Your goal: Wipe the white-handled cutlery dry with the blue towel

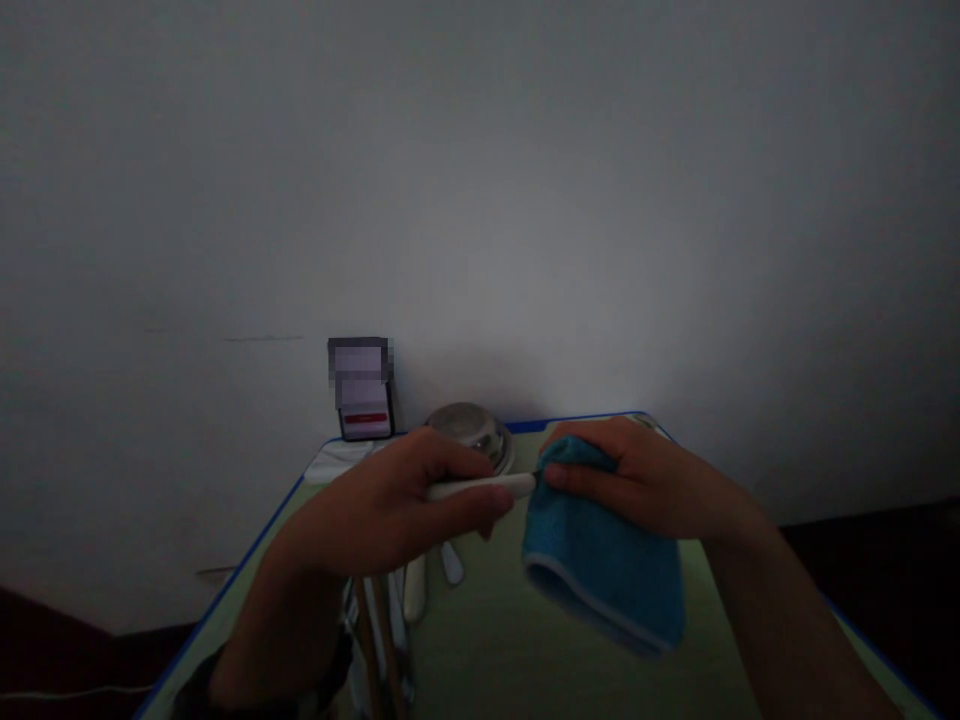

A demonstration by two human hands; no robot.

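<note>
My left hand (427, 490) is closed round a white handle (517, 485), which points to the right. A short dark piece of the utensil shows at the handle's end; the rest is hidden in the blue cloth (600, 560). My right hand (637, 470) pinches that cloth around the covered part, thumb on the near side. The cloth hangs down below my right hand, with a pale hemmed edge. What kind of utensil the handle belongs to cannot be made out.
Against the wall a phone (365, 400) leans upright at the table's back left. Round metal dishes (469, 425) stand behind my hands. Below my left arm lie chopsticks (379, 640), a pale-handled utensil (414, 588) and a metal utensil end (451, 563). The green table (480, 660) has a blue edge.
</note>
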